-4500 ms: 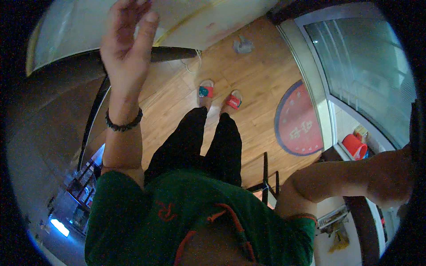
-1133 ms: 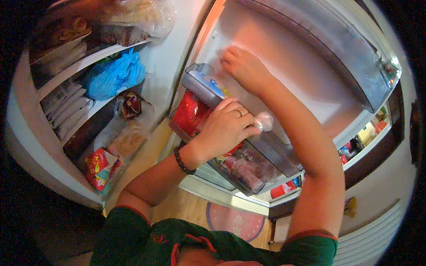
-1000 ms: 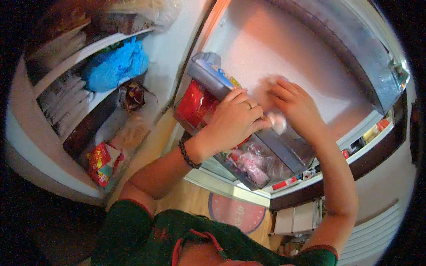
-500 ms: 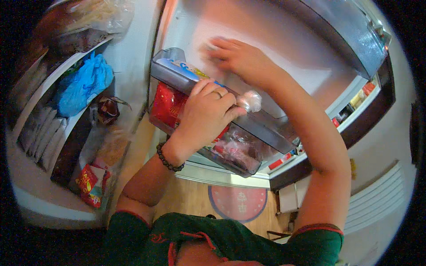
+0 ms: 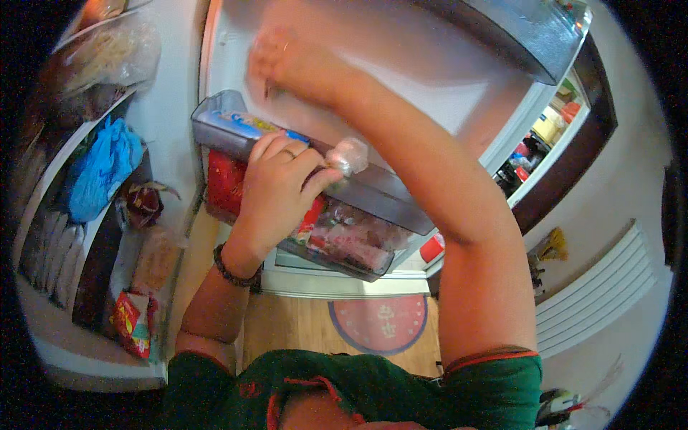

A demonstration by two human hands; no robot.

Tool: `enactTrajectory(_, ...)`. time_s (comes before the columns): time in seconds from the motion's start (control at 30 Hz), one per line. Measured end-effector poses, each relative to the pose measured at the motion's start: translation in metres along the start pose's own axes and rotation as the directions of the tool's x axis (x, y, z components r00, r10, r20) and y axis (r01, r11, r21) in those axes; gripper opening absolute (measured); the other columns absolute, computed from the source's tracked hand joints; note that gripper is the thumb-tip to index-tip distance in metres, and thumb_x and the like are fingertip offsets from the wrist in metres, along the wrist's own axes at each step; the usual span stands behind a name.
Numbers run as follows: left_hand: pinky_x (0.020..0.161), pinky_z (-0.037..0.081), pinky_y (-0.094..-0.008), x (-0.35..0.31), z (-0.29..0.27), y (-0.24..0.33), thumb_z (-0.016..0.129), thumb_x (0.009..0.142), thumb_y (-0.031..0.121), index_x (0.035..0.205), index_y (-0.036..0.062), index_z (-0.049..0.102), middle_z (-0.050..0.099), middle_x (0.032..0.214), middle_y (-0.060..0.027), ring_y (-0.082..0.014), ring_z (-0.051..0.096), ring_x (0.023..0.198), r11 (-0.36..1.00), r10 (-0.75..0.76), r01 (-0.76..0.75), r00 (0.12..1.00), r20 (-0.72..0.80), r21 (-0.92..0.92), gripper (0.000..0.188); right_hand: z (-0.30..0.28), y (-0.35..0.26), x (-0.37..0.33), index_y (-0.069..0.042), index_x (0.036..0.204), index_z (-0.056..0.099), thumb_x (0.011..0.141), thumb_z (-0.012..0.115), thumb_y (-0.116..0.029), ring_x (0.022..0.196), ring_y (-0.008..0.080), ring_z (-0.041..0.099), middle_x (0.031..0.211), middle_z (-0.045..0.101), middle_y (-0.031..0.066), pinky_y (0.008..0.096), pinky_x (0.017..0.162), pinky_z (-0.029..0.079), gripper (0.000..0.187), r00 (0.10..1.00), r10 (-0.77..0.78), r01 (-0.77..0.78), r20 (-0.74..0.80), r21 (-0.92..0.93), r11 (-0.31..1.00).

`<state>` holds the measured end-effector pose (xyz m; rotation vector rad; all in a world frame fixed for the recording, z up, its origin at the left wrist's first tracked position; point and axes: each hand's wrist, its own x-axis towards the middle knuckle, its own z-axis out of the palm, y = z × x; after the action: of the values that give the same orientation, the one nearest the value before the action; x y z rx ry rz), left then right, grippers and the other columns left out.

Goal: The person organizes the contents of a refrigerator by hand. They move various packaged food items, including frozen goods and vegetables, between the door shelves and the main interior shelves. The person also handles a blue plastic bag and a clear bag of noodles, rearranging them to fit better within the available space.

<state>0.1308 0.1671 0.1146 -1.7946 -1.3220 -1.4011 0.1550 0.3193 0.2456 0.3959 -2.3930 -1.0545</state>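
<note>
My left hand (image 5: 279, 179) curls its fingers over the rim of the upper smoky clear door bin (image 5: 380, 197), its thumb extended beside a crumpled clear plastic bundle (image 5: 348, 155). Inside this bin, behind the fingers, lies a blue and white package (image 5: 247, 123). My right hand (image 5: 276, 61) is up against or just in front of the pale inner panel (image 5: 408, 79) of the fridge door. Motion smears its fingers, so whether it holds anything is unclear. Below, the lower bin (image 5: 319, 264) has a red package (image 5: 226, 179) and plastic-wrapped food (image 5: 355, 233).
At left, fridge shelves hold a blue plastic bag (image 5: 107, 168), a clear bag (image 5: 118, 54) and a red packet (image 5: 134, 322). Another grey door bin (image 5: 516, 36) juts out at upper right. A pink half-round mat (image 5: 380, 322) lies on the wooden floor (image 5: 287, 322).
My right hand has moved left and up along the door panel. The left hand stays on the bin; the whole view has shifted, so the door and bins now appear farther left.
</note>
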Motion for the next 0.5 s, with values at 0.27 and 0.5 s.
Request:
enactTrajectory(0.27,0.089,0.04,-0.0442,0.002,0.0,0.006,0.071,0.074,0.023,0.074,0.0063,0.063,0.062,0.075,-0.0083,-0.0283,0.058,0.08,1.0,0.021,-0.022,0.999,-0.044,-0.016,0.019,-0.123,-0.028,-0.151,-0.007,0.084,0.067,0.069,0.059,-0.012,0.108,0.0264,0.055,0.11,0.062,0.0088,0.0361,0.09,0.047,0.017,0.877,0.368,-0.397,0.308,0.034,0.917)
enactTrajectory(0.5,0.084,0.041,-0.0411,-0.004,-0.007,0.003,0.071,0.074,0.023,0.075,0.0061,0.063,0.063,0.077,-0.0086,-0.028,0.058,0.08,1.0,-0.003,0.003,1.0,-0.002,0.011,0.019,-0.146,-0.071,-0.168,-0.016,0.077,0.069,0.073,0.057,-0.009,0.091,0.0269,0.056,0.091,0.06,0.0074,0.0384,0.077,0.048,0.014,0.795,0.45,-0.394,0.407,-0.218,0.893)
